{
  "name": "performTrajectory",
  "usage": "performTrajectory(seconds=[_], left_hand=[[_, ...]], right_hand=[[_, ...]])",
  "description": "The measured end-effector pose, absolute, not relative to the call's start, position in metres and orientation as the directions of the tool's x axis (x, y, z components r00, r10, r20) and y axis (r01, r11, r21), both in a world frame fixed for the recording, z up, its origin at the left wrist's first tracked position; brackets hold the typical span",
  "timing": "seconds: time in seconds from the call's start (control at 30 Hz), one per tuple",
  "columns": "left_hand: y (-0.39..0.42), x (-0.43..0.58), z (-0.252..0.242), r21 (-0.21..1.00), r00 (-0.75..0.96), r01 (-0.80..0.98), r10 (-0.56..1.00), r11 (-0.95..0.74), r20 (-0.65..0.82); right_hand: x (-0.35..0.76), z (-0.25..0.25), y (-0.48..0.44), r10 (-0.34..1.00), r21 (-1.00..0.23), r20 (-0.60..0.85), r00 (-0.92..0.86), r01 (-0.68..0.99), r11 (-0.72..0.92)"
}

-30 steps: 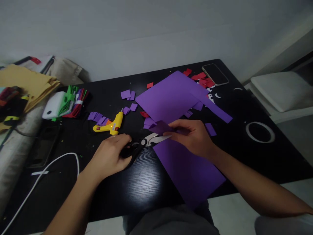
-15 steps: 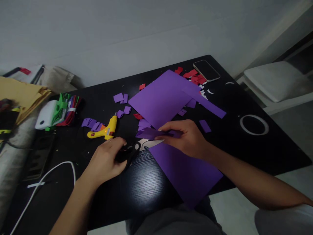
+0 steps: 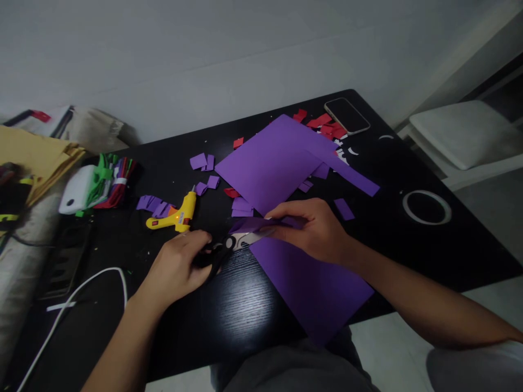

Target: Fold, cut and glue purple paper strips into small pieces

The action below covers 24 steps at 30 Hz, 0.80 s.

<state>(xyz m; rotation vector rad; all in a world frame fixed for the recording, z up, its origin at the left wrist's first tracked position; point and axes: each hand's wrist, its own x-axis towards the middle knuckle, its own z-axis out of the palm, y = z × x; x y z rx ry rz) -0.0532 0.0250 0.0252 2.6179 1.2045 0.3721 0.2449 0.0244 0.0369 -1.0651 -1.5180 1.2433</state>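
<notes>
My left hand [image 3: 180, 261] grips the black handles of a pair of scissors [image 3: 229, 243], whose blades point right. Pinched between the thumb and fingers of my right hand [image 3: 312, 226] is a strip of purple paper [image 3: 250, 224], lying along the scissor blades. The blade tips are hidden by the paper and my right fingers. Below my right hand a purple sheet [image 3: 310, 288] lies over the table's front edge. Behind it rests another purple sheet [image 3: 273, 158], with a long purple strip [image 3: 353, 178] across its right side.
A yellow glue gun [image 3: 180, 214] lies beyond my left hand, near small purple pieces [image 3: 199, 161]. Red scraps [image 3: 322, 121] and a phone [image 3: 347, 115] sit at the back right, a white ring [image 3: 426, 207] at the right. A white cable [image 3: 87, 277] curves at the left.
The scissor blades have drawn closer together along the purple strip, and the strip's left end has shifted slightly. Both hands stay nearly in place.
</notes>
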Motion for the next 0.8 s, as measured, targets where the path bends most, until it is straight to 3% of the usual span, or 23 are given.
performTrajectory(seconds=[0.8], left_hand=[[0.0244,-0.0524,0.0267,0.35,0.588,0.753,0.809,-0.557,0.022]], right_hand=[[0.2448,0.0399,0.0257,0.969,-0.989,0.066,-0.237,0.112,0.095]])
